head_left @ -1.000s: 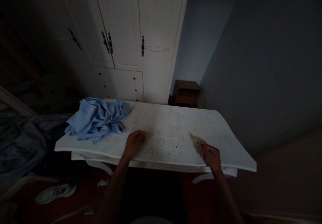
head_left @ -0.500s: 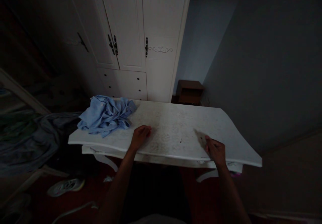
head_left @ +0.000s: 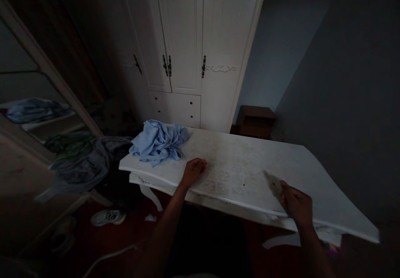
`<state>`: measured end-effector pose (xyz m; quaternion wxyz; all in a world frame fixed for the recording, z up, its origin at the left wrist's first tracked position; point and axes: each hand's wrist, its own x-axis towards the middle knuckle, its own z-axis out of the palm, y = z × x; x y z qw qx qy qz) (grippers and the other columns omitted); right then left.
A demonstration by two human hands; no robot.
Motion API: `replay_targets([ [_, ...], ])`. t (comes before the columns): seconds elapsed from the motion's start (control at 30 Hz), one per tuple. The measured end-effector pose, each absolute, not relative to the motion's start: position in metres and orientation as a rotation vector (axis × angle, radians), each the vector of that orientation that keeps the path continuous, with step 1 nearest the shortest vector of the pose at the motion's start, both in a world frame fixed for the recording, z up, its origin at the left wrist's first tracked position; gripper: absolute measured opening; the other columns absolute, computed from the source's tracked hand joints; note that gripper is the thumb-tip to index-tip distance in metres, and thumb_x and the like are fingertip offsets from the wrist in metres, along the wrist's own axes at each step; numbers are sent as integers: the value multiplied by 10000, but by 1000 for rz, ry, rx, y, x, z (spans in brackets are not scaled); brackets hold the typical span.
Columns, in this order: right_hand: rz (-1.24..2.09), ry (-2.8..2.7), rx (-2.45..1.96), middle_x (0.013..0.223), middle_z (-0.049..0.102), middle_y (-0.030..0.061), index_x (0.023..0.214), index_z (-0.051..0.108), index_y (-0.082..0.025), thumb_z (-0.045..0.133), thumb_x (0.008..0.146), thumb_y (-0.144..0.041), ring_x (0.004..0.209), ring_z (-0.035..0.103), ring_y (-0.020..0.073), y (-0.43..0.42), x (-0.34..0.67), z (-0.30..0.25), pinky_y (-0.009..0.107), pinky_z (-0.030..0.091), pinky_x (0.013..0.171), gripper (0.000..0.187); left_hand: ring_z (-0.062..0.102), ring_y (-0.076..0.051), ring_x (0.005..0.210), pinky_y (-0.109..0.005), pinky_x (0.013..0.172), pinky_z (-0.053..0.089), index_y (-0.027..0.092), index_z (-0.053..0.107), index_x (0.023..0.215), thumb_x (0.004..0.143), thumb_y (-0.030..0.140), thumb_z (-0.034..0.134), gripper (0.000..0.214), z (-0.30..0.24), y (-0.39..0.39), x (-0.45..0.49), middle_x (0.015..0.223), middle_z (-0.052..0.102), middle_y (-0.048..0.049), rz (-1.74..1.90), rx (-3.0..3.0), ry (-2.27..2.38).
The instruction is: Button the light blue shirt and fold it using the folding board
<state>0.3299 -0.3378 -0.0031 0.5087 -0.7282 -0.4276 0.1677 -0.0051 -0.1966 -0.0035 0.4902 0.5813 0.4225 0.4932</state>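
Observation:
My left hand [head_left: 194,172] is above the front part of the white table [head_left: 250,153], its fingers curled into a loose fist with nothing showing in it. To its left a crumpled light-blue shirt [head_left: 158,142] lies in a heap on the table's left end, apart from the hand. My right hand [head_left: 296,203] is by the front edge on the right, also curled closed, and no object shows in it. Whether either hand touches the tabletop is hard to tell in the dim light.
Behind the table stands a white wardrobe [head_left: 184,32], with a small brown cabinet [head_left: 256,120] beside it. Grey clothing [head_left: 90,167] hangs at the left near a mirror [head_left: 34,86]. A shoe [head_left: 108,217] and a pale cable [head_left: 109,255] lie on the red floor.
The view has turned left, so the table, shirt and wardrobe sit further right in the picture. Both hands keep nearly the same pose over the table.

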Motion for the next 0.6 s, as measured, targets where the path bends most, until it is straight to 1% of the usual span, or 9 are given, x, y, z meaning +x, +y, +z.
replay_targets([
  [0.1, 384, -1033, -1805, 376, 439, -17, 421, 505, -191, 572, 808, -601, 377, 405, 108, -338, 330, -2, 246, 331, 415, 568, 506, -120, 542, -256, 561, 383, 160, 652, 676, 780, 512, 628, 368, -6, -196, -5, 567, 583, 3, 1216, 1393, 997],
  [0.3, 370, -1040, -1853, 404, 467, -4, 433, 499, -190, 561, 796, -624, 410, 452, 123, -339, 331, -1, 253, 365, 451, 570, 490, -113, 535, -257, 559, 370, 158, 661, 694, 750, 548, 657, 393, -10, -194, -5, 567, 574, 9, 1245, 1314, 945],
  [0.6, 357, -1041, -1903, 397, 478, 6, 444, 510, -194, 542, 772, -649, 403, 462, 139, -340, 326, 7, 271, 367, 449, 561, 482, -111, 534, -259, 563, 369, 162, 640, 663, 752, 543, 656, 392, -9, -191, -4, 551, 556, 14, 1294, 1272, 907],
])
